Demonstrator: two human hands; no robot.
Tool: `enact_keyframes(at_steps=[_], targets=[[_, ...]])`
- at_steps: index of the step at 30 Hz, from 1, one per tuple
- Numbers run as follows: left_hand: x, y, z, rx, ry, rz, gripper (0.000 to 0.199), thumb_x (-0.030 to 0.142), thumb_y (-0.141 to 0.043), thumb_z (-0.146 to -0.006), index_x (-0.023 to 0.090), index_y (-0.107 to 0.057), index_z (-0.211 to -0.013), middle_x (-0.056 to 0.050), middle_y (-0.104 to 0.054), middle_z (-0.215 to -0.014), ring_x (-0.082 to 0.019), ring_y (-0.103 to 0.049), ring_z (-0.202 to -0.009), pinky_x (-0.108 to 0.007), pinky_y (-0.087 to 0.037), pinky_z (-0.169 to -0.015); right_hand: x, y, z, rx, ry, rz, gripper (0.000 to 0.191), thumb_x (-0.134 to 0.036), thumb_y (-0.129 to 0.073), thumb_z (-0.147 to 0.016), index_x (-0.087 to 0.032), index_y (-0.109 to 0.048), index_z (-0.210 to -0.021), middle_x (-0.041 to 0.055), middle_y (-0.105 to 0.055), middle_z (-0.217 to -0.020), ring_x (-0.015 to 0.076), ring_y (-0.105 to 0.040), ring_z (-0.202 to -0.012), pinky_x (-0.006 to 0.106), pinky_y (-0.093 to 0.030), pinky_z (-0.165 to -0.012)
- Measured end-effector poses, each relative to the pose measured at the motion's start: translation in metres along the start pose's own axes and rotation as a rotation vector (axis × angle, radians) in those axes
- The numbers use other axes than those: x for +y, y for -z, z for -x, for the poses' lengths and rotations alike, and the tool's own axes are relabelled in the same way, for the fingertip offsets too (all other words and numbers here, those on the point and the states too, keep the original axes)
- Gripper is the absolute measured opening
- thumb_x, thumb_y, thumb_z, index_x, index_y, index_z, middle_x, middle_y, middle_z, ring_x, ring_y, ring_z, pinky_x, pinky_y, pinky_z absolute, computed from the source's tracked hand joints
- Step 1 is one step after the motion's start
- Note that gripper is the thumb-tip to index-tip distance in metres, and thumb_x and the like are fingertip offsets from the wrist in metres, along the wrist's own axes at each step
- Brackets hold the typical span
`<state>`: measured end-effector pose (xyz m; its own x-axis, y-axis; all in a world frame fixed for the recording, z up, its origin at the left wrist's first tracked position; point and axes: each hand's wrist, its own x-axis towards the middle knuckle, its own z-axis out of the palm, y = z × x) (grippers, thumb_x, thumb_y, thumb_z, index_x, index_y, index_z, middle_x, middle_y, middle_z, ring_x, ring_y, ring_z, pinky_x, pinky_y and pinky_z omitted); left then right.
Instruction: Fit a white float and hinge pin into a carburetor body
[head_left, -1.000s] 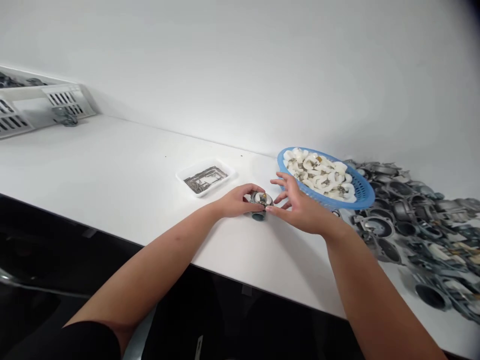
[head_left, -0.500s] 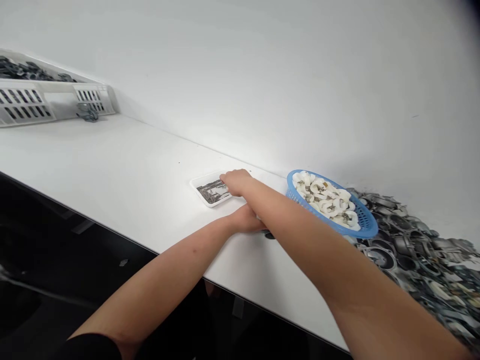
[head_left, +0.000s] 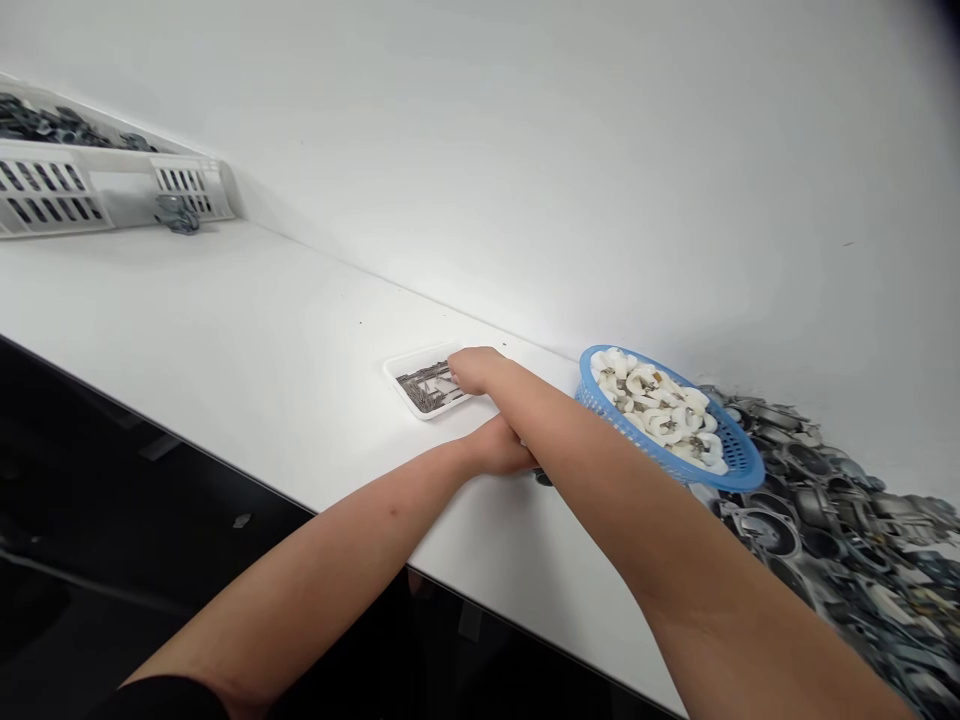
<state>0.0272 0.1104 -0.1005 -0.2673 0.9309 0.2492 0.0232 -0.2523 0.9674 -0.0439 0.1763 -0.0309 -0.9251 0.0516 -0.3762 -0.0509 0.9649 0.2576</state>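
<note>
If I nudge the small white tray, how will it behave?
The white tray looks shallow and broad, so it would probably slide rather than tip. Its smooth, thin-looking rim suggests light, fairly stiff plastic. The thin metal pins lie loose inside, so they would likely shift if it tilts; the right hand is at its right end.

Likely a workshop, metal parts [head_left: 825, 500] heaped

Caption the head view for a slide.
Right hand reaching into a white tray of thin metal pins, forearm crossing over the left hand.
</note>
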Motion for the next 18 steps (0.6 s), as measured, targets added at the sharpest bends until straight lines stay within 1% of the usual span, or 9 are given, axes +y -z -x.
enact_keyframes(at_steps=[2,3,5,7,9,11,14,16,18], targets=[[0.004,0.000,0.000,-0.010,-0.015,-0.041,0.020,0.033,-0.067,-0.083,0.023,-0.063,-0.100,-0.009,-0.065,-0.104,-0.030,-0.059,-0.110,-0.054,-0.049,-0.094,0.000,0.004,0.010,0.075,0.014,-0.015,0.017,-0.015,-0.057,-0.089,-0.016,-0.061,-0.105,0.0119,-0.069,-0.097,0.0229,-0.064,-0.079,0.030,-0.045,-0.063],[0.007,-0.001,0.001,-0.020,-0.037,-0.066,0.023,0.034,-0.067,-0.084,0.023,-0.063,-0.104,-0.010,-0.065,-0.108,-0.030,-0.059,-0.110,-0.052,-0.050,-0.093,0.000,0.007,0.016,0.114,0.018,-0.023,0.023,-0.014,-0.054,-0.089,-0.017,-0.057,-0.112,0.0118,-0.069,-0.100,0.0221,-0.063,-0.079,0.029,-0.043,-0.062],[0.014,-0.002,0.002,-0.031,-0.074,-0.124,0.035,0.036,-0.069,-0.083,0.022,-0.062,-0.115,-0.010,-0.065,-0.118,-0.029,-0.059,-0.115,-0.049,-0.050,-0.096,0.002,0.014,0.032,0.197,0.028,-0.055,0.030,-0.011,-0.050,-0.090,-0.019,-0.049,-0.119,0.0100,-0.068,-0.100,0.0199,-0.060,-0.074,0.028,-0.039,-0.059],[0.019,-0.003,0.005,-0.013,-0.046,-0.216,0.049,0.041,-0.072,-0.080,0.023,-0.059,-0.124,-0.009,-0.064,-0.124,-0.030,-0.058,-0.118,-0.046,-0.050,-0.097,0.006,0.019,0.048,0.294,0.042,-0.105,0.027,-0.009,-0.047,-0.091,-0.020,-0.046,-0.116,0.0073,-0.067,-0.095,0.0180,-0.056,-0.068,0.027,-0.034,-0.056],[0.022,-0.002,0.006,0.023,0.039,-0.307,0.055,0.046,-0.075,-0.077,0.022,-0.059,-0.124,-0.009,-0.065,-0.121,-0.030,-0.060,-0.113,-0.044,-0.051,-0.093,0.013,0.021,0.063,0.373,0.054,-0.153,0.021,-0.009,-0.045,-0.091,-0.021,-0.046,-0.108,0.0053,-0.065,-0.089,0.0168,-0.051,-0.063,0.027,-0.031,-0.054],[0.021,-0.002,0.007,0.058,0.109,-0.372,0.057,0.050,-0.076,-0.074,0.021,-0.060,-0.121,-0.008,-0.065,-0.117,-0.027,-0.061,-0.105,-0.042,-0.051,-0.089,0.022,0.017,0.074,0.382,0.049,-0.185,0.018,-0.009,-0.046,-0.090,-0.022,-0.045,-0.103,0.0042,-0.064,-0.087,0.0160,-0.047,-0.059,0.027,-0.029,-0.054],[0.017,-0.001,0.006,0.076,0.166,-0.405,0.059,0.051,-0.075,-0.075,0.022,-0.058,-0.123,-0.007,-0.063,-0.117,-0.023,-0.061,-0.095,-0.038,-0.050,-0.081,0.038,0.006,0.082,0.363,0.022,-0.243,0.017,-0.011,-0.048,-0.090,-0.024,-0.046,-0.100,0.0037,-0.065,-0.091,0.0154,-0.047,-0.059,0.027,-0.029,-0.055],[0.016,0.000,0.005,0.075,0.186,-0.413,0.059,0.048,-0.075,-0.075,0.023,-0.057,-0.125,-0.007,-0.061,-0.119,-0.019,-0.060,-0.087,-0.036,-0.049,-0.077,0.045,-0.001,0.081,0.380,0.011,-0.282,0.013,-0.013,-0.048,-0.092,-0.024,-0.048,-0.100,0.0041,-0.065,-0.095,0.0159,-0.050,-0.062,0.027,-0.030,-0.057],[0.017,0.000,0.006,0.077,0.196,-0.424,0.058,0.048,-0.076,-0.074,0.022,-0.057,-0.123,-0.007,-0.061,-0.119,-0.017,-0.058,-0.082,-0.035,-0.049,-0.074,0.046,-0.004,0.075,0.386,0.004,-0.307,0.012,-0.015,-0.049,-0.093,-0.023,-0.049,-0.103,0.0054,-0.066,-0.098,0.0169,-0.052,-0.067,0.027,-0.032,-0.058]])
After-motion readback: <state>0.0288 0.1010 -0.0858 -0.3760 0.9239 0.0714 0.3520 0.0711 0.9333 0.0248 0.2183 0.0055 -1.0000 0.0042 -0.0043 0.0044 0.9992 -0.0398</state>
